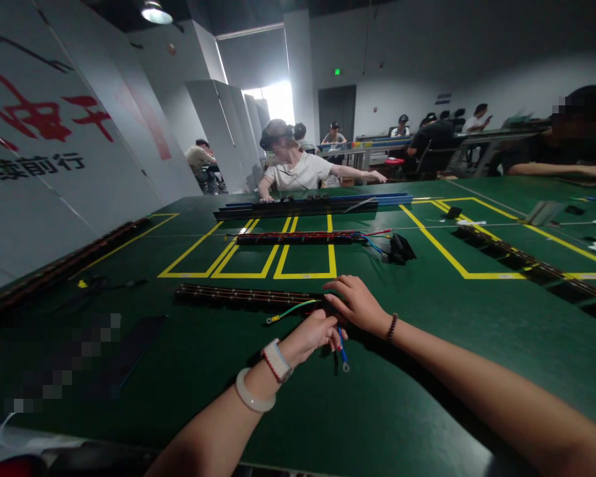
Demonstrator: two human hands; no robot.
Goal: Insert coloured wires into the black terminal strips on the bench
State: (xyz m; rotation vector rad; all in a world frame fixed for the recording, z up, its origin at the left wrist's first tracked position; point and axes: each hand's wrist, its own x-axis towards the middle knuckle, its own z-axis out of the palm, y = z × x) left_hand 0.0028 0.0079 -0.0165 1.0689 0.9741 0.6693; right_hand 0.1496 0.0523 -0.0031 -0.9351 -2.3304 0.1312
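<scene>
A long dark strip (248, 295) with thin copper-coloured lines lies on the green table, its right end under my hands. My left hand (318, 331) is closed at that end, around something I cannot make out. Just above it, my right hand (358, 303) bends over the same end, its fingers together and what they grip hidden. A green wire (295, 308) with a ring terminal sticks out to the left. Below my left hand, a blue wire (344, 351) with a ring terminal hangs beside a black one.
Beyond my hands lie a second strip (298, 238) with red and blue wires and long dark rails (298, 211). More strips lie at far left and right (531, 255). A person (298, 165) leans over the far edge; a forearm rests at right. Yellow tape marks the green table (402, 411).
</scene>
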